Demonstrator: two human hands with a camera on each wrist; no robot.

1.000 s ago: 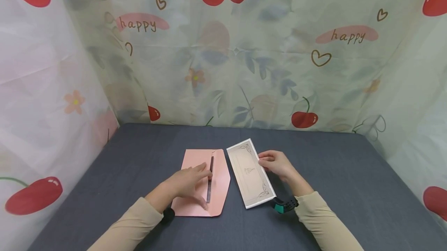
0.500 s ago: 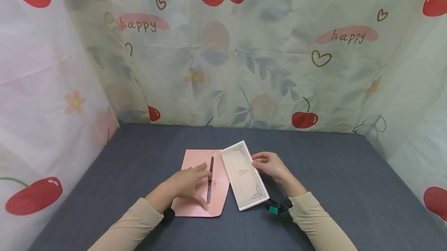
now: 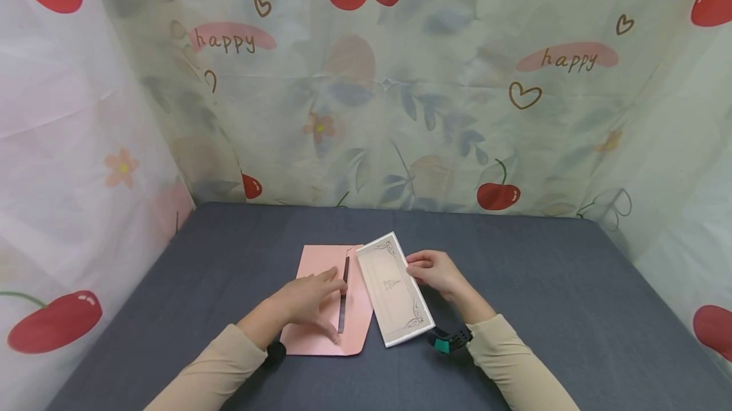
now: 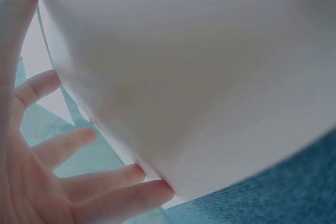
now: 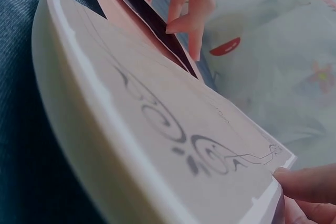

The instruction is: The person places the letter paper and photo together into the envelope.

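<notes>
A pink envelope [image 3: 313, 260] lies on the table, its flap [image 3: 359, 328] spread toward the right and a dark slit showing at its mouth. My left hand [image 3: 307, 302] rests on it, fingers spread apart, with fingertips and thumb at the edge of the mouth. In the left wrist view those fingertips touch the rim of the pale envelope panel [image 4: 184, 77]. My right hand [image 3: 440, 271] pinches the right edge of a cream card [image 3: 391, 290] with grey scroll corners. The tilted card overlaps part of the flap. The right wrist view shows the card's thick white edge [image 5: 105, 114].
Dark blue-grey cloth [image 3: 532, 284] covers the table. Behind and at both sides hang printed curtains [image 3: 389, 112] with cherries and flowers. A black strap with a teal piece [image 3: 448, 340] is at my right wrist, by the card's near corner.
My right hand has moved left with the card, from beside the envelope to over its flap. The left hand and envelope have stayed in place.
</notes>
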